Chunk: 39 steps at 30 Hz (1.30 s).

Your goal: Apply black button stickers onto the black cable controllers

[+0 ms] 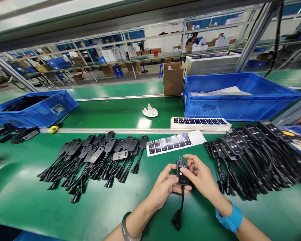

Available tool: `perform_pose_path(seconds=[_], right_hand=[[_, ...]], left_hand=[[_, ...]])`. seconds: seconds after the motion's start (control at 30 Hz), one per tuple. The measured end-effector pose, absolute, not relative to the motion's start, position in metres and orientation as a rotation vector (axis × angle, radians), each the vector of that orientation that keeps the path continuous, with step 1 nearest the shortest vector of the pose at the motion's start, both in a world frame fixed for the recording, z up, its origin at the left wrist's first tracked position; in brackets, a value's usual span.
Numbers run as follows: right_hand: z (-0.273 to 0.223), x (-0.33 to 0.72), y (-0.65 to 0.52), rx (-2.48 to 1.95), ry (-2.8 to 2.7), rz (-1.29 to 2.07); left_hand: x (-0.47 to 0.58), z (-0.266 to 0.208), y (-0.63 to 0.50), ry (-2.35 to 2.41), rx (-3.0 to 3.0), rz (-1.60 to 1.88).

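Observation:
Between my hands is a small black controller box (182,177) with a cable and plugs hanging from its lower end. My left hand (165,182) grips it from the left side, fingers passing underneath. My right hand (199,172) holds its right edge, with the thumb pressed on the front face. Just beyond lies a label sheet (169,144) bearing a row of black stickers. To the left are several black controllers with cables (95,152), their faces without the printed label. Over on the right, a pile of labelled controllers (240,144) has its cables toward me.
Behind the label sheet sits a stack of label sheets (200,124). A white glove (149,111) lies on the green belt. Blue bins stand at left (40,113) and right (240,107), with a cardboard box (173,82) between. A yellow tool (53,129) rests at left.

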State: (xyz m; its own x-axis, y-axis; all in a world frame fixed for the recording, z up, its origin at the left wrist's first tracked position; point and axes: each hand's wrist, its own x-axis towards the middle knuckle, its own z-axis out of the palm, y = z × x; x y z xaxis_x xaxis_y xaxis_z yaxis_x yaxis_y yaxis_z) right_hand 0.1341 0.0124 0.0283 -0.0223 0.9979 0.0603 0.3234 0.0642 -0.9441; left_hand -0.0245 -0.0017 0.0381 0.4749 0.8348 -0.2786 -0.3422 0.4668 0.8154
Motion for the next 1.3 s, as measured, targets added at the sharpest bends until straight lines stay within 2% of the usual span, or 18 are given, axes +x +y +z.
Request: perform_pose_path(seconds=[0.27,0.63,0.77,0.87,1.07,1.2,1.3], right_hand=[[0.024,0.124,0.002,-1.266,-1.628,1.195],[0.019,0.120,0.001,-1.301,-1.754,0.809],[0.019,0.120,0.000,-1.298,-1.848,0.582],[0.034,0.135,0.008,-1.298,-1.887,0.382],[0.081,0.226,0.041,-1.669,-1.780,-0.228],[0.086,0.286,0.060,-2.044,-1.792,-0.509],[0.083,0.299,0.068,-2.153,-1.782,-0.611]], left_hand=[[-0.026,0.036,0.003,0.782,0.730,0.914],[-0.018,0.027,0.001,0.956,0.974,0.933],[-0.021,0.032,0.003,0.829,0.867,0.976],[-0.030,0.033,0.007,0.809,1.058,0.942],[-0.051,0.019,0.024,1.403,2.096,0.843],[-0.055,0.009,0.033,1.647,2.369,0.658],[-0.053,0.005,0.034,1.698,2.428,0.577]])
